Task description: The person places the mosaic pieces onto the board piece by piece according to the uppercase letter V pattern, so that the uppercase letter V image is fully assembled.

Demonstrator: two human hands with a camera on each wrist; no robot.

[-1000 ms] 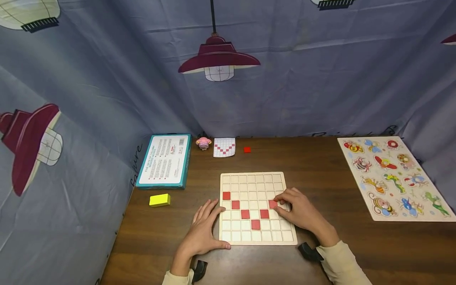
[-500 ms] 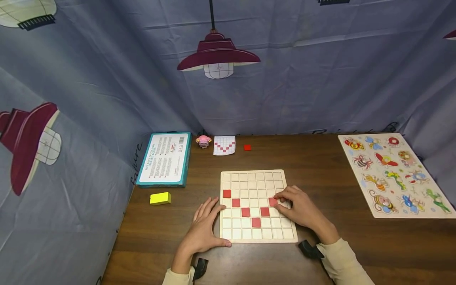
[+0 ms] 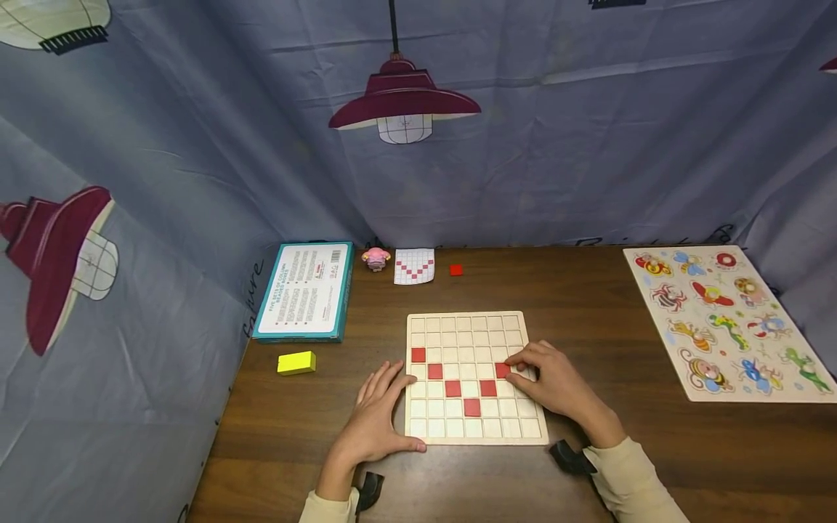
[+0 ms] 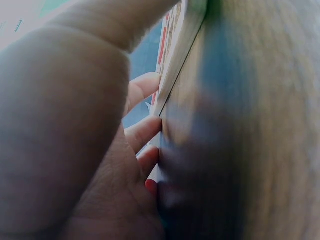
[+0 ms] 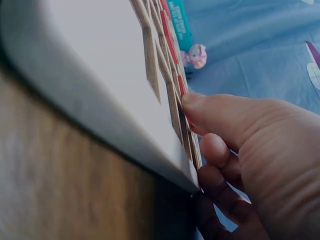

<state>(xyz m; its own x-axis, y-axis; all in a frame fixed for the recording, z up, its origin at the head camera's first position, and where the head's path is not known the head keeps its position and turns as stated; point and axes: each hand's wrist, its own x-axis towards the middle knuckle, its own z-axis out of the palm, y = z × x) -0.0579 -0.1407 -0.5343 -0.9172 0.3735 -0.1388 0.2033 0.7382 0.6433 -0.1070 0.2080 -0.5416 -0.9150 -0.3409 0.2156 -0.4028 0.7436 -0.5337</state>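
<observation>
A wooden grid board (image 3: 478, 439) lies flat on the table, with several red square tiles, such as the lowest one (image 3: 472, 407), set in its cells. They form a V shape. My left hand (image 3: 374, 418) spreads along the board's left side, index finger and thumb touching its edge. With thumb and index finger, my right hand (image 3: 556, 381) pinches a red tile (image 3: 502, 370) at a cell on the board's right side; the fingers partly cover it. In the right wrist view, the thumb (image 5: 220, 112) lies against the red tile at the grid.
Behind the board are a loose red tile (image 3: 455, 270), a card with a red V pattern (image 3: 414, 266) and a pink figurine (image 3: 375, 258). A teal-edged box (image 3: 304, 290) and a yellow block (image 3: 296, 362) lie left. An insect puzzle board (image 3: 732, 323) lies right.
</observation>
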